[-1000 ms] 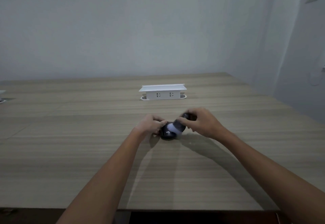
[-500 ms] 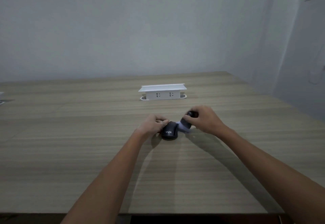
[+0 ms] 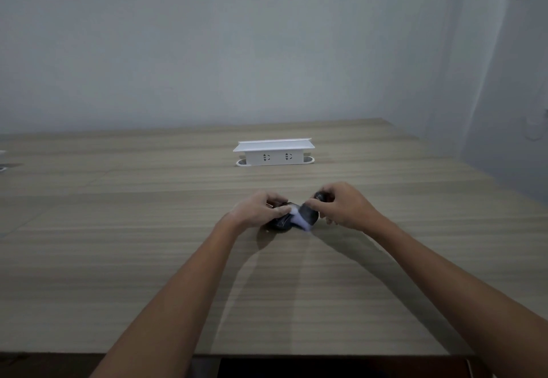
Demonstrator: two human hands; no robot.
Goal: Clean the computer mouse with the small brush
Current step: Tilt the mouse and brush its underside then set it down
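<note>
The left hand point(image 3: 257, 209) is curling over the left side of the black computer mouse point(image 3: 280, 222), its grip closing on the mouse body with the thumb lying across the near upper edge and the fingers wrapping the far side. The mouse is sitting on the wooden worktop point(image 3: 118, 259) at the middle of the scene, showing only as a dark patch below and right of that hand. Just to the right, the small brush point(image 3: 308, 214) is leaning down and left, its pale bristles touching the right side of the mouse and blurring there. The right hand point(image 3: 345, 208) is pinching the dark handle of the brush, its grip closed on it with thumb and forefinger nearest the head, while the handle's far end is poking out past the knuckles. Both bare forearms are reaching in from the near edge. Farther back, a white socket box point(image 3: 274, 153) is standing on the worktop, well apart from the hands.
</note>
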